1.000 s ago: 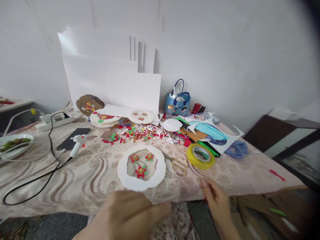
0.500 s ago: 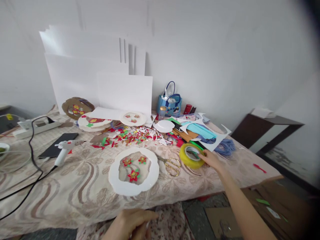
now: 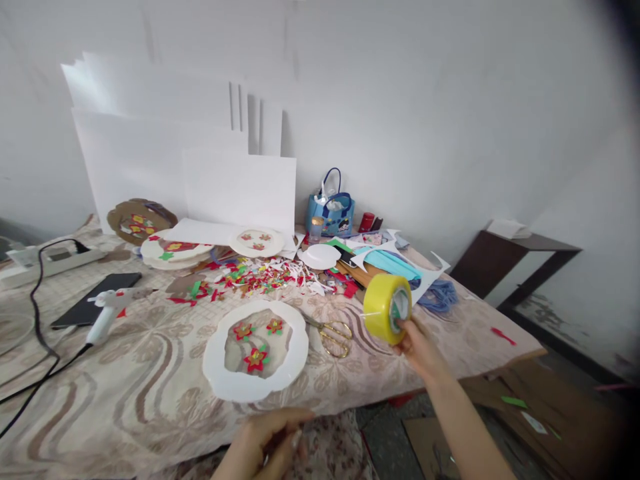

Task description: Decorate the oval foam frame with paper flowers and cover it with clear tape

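Note:
My right hand (image 3: 417,343) grips the rim of a thick roll of yellow tape (image 3: 381,308), which is tilted up off the cloth on the right. At the bottom centre, my left hand (image 3: 267,440) is in front of the table edge with its fingers curved and apart, holding nothing that I can see. Beyond it, a white scalloped frame (image 3: 220,380) lies flat, with three red and green paper flowers inside its ring. Gold-handled scissors (image 3: 336,339) rest between that frame and the tape.
A white glue gun (image 3: 106,313) and its cable lie at left beside a dark tablet (image 3: 85,308). Paper scraps (image 3: 265,275) cover the middle, with finished frames (image 3: 175,257) behind. A blue bag (image 3: 331,217) stands near the wall.
My right hand has lifted the tape roll off the cloth and tipped it upright. My left hand's fingers have opened a little. The whole view has shifted slightly.

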A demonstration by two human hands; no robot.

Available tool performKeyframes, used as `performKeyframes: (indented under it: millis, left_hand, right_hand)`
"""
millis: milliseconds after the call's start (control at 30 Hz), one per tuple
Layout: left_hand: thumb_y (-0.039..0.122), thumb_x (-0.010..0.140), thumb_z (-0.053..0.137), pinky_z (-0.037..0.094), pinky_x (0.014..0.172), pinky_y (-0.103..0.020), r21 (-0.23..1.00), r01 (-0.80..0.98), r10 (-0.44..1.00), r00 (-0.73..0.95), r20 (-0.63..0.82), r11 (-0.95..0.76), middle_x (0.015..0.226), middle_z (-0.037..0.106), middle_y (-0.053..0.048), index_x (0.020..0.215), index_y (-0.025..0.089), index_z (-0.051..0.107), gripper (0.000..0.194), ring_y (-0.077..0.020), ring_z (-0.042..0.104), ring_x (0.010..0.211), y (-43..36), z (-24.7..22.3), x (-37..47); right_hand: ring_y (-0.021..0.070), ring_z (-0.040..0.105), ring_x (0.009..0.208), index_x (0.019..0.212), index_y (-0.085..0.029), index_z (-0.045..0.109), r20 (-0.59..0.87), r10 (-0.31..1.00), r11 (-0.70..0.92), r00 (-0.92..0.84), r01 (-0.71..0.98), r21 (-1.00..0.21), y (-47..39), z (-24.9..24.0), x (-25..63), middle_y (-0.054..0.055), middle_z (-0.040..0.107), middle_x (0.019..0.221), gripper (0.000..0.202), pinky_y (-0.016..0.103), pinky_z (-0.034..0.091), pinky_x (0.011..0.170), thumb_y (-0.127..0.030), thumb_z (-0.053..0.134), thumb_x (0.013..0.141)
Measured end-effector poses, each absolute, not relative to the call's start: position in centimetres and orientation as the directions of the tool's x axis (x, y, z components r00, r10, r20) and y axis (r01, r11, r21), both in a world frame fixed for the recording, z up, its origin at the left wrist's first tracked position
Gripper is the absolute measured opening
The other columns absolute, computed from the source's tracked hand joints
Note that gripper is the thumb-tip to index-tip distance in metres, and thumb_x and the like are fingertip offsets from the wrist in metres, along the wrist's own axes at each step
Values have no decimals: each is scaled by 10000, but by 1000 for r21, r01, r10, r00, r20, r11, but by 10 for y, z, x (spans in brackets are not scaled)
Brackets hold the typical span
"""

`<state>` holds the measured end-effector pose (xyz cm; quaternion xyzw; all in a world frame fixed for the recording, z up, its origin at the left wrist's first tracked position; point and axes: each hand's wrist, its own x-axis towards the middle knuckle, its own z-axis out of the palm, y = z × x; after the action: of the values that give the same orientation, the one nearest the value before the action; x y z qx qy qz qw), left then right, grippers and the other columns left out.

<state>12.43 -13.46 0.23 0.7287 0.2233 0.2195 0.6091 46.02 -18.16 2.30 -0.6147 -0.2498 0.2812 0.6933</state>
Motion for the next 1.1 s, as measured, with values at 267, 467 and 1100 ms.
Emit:
performKeyframes:
  millis: [267,467,1100]
  left_hand:
    - [501,775,616,399,496,-202,985,-75,686,726,-53,156,922,632,-68,968,179,631,376,-91,519,566,-126,40,148]
    - [427,749,654,421,557,-221,974,-163,803,595,-32,160,1029,617,-88,1064,179,628,401,-130,512,697,-115,47,156]
    - [345,752,697,387,602,-199,955,-238,866,499,-38,179,868,620,-14,923,195,668,229,-93,454,654,-116,40,156]
  right_hand:
    - [122,509,420,1052,-261,546,-138,811,171,569,-456,-873,-182,11,358,-49,611,632,405,212,348,315,-375,682,688]
    - [123,522,444,1051,-273,531,-163,807,187,568,-507,-841,-178,7,328,-54,613,633,388,197,350,317,-348,692,706]
    - [104,510,442,1008,-238,544,-176,728,210,662,-461,-862,-177,15,311,-62,610,637,462,171,340,306,-349,754,612]
